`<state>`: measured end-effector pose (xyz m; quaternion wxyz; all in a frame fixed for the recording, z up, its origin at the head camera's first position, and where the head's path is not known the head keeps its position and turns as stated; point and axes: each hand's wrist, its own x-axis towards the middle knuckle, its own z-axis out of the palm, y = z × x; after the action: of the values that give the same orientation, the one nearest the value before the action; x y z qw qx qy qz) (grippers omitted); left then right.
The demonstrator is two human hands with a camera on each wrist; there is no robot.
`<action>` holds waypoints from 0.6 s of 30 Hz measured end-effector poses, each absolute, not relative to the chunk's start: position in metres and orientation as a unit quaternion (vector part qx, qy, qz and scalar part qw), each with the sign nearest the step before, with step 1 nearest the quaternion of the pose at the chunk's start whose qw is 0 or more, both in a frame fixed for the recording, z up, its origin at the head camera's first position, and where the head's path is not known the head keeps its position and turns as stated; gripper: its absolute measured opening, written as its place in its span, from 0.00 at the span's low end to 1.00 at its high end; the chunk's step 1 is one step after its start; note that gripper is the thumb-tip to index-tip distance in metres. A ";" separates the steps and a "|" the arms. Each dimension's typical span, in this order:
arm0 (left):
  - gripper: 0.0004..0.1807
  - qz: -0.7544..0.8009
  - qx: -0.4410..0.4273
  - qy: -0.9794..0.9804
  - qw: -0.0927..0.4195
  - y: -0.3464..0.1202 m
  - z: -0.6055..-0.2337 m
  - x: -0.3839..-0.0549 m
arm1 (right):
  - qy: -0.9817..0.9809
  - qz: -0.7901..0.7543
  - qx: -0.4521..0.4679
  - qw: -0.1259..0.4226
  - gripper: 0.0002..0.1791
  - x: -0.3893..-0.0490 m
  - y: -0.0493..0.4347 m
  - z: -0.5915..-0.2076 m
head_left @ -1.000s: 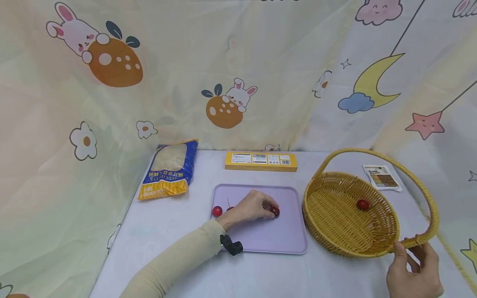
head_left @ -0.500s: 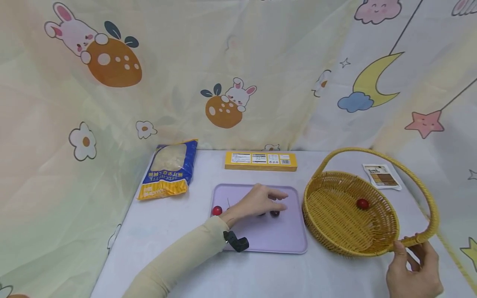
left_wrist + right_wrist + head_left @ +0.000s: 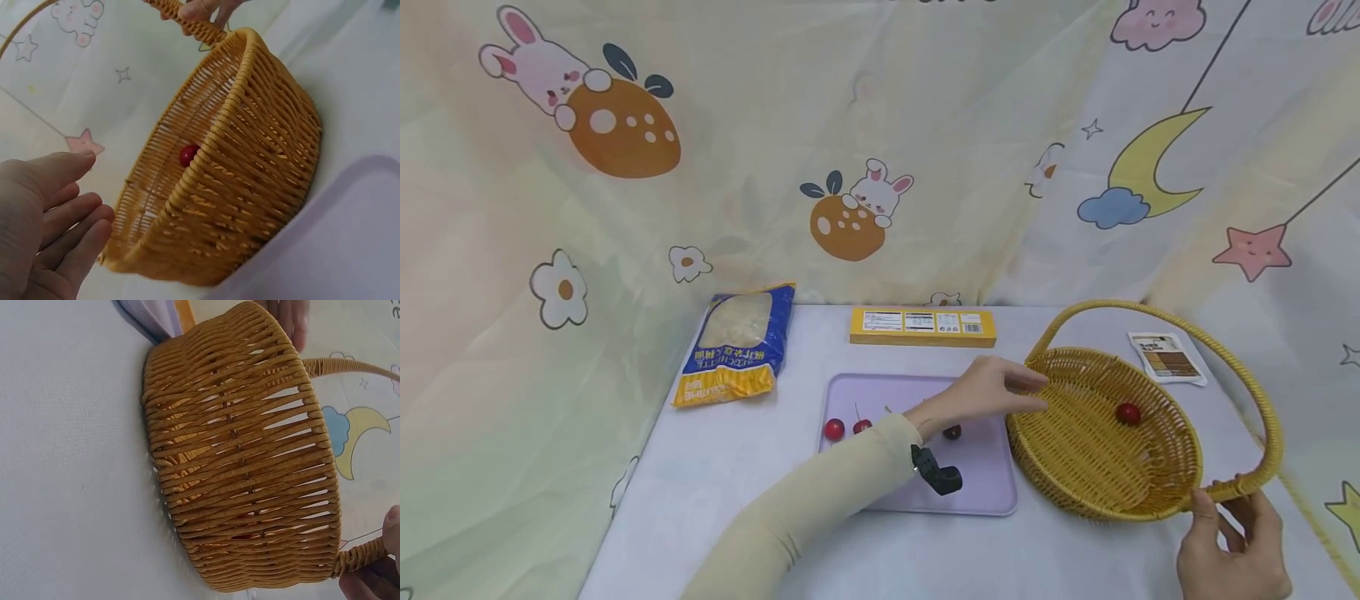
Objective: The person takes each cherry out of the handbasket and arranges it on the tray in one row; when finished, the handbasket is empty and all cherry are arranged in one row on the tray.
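Note:
In the head view my left hand point(image 3: 987, 388) hangs at the near-left rim of a woven basket point(image 3: 1101, 433), its fingertips reaching over the edge. The left wrist view shows its thumb and fingers point(image 3: 75, 215) apart, with nothing between them. One red cherry point(image 3: 1128, 413) lies inside the basket. My right hand point(image 3: 1234, 546) grips the foot of the basket's arched handle point(image 3: 1262, 408). On the lilac tray point(image 3: 992, 492) sit a red cherry point(image 3: 834, 429), a stemmed cherry point(image 3: 862, 426) and a dark cherry point(image 3: 952, 432); my left forearm hides part of the tray.
A blue and yellow pasta bag point(image 3: 735, 343) lies at the back left. Behind the tray is a long yellow box point(image 3: 922, 327). A small white and brown packet point(image 3: 1167, 357) lies behind the basket. A printed cloth point(image 3: 737, 125) hangs at the table's back.
My left hand let go of the dark cherry on the tray, opened its fingers and moved right to the basket rim. My right hand keeps its grip on the handle.

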<state>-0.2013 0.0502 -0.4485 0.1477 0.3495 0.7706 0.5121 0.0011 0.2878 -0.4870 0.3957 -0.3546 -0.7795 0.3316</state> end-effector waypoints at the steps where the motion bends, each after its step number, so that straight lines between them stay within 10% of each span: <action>1: 0.22 0.515 0.349 0.768 0.152 0.057 -0.448 -0.203 | -0.780 0.330 -0.354 0.397 0.31 0.001 0.288 -0.487; 18: 0.22 0.511 0.298 0.778 0.213 0.145 -0.437 -0.212 | -0.777 0.336 -0.344 0.406 0.30 -0.001 0.288 -0.488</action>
<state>-0.2120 0.1451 -0.4369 0.2131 0.2976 0.7776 0.5113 -0.0015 0.2879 -0.4878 0.4064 -0.3445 -0.7768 0.3358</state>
